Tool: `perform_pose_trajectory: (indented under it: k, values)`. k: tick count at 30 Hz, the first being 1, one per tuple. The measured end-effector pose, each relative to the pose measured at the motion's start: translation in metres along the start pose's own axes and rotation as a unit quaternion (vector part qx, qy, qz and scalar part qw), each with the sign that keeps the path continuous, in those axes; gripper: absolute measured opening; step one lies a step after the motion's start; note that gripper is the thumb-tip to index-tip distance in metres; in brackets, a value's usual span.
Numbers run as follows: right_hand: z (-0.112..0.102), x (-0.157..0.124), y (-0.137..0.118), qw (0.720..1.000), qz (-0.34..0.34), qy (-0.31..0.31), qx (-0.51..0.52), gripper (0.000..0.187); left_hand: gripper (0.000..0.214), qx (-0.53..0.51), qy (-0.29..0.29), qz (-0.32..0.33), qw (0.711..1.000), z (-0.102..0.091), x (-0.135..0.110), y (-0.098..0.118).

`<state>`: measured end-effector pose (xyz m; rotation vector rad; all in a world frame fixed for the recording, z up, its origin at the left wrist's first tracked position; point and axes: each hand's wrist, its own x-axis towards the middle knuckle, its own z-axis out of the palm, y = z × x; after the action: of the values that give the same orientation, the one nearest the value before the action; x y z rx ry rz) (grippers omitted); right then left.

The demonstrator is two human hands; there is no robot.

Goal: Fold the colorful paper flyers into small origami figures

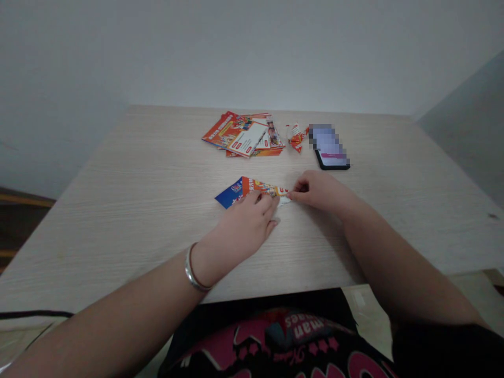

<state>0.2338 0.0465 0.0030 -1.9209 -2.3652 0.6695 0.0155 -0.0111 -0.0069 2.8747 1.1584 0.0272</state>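
Observation:
A folded flyer (252, 185), blue at its left corner and orange with printed pictures along the middle, lies on the table in front of me. It narrows to a pale point on the right. My left hand (246, 223) rests over its lower edge, fingers lying on the paper and thumb apart, covering part of it. At the narrow right tip, my right hand (315, 191) pinches the paper between thumb and forefinger. The lower part of the flyer under my left fingers is hidden.
Behind the flyer lies a loose stack of orange flyers (246, 137). To its right are a small folded orange-and-white paper piece (298, 139) and a phone (331, 147) with a lit screen. The pale wooden table (129, 173) meets a wall at the back.

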Motion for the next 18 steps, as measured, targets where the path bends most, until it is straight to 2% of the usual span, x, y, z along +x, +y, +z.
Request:
perform_pose_trajectory:
  k: [6,11,18]
  values:
    - [-0.001,-0.0009,-0.0066,0.999,0.031,0.008,-0.041,0.028,0.055,0.004,-0.019,-0.013,1.0,-0.0025,0.0004,0.0034]
    - [-0.0015,-0.0011,-0.0058,0.998,0.044,0.002,-0.039,0.029,0.052,0.009,-0.001,-0.007,1.0,-0.0006,0.0002,0.0022]
    - [-0.0028,0.0009,-0.001,0.999,0.013,-0.008,-0.044,0.029,0.054,0.004,0.005,-0.001,1.0,-0.0005,-0.0006,0.0018]
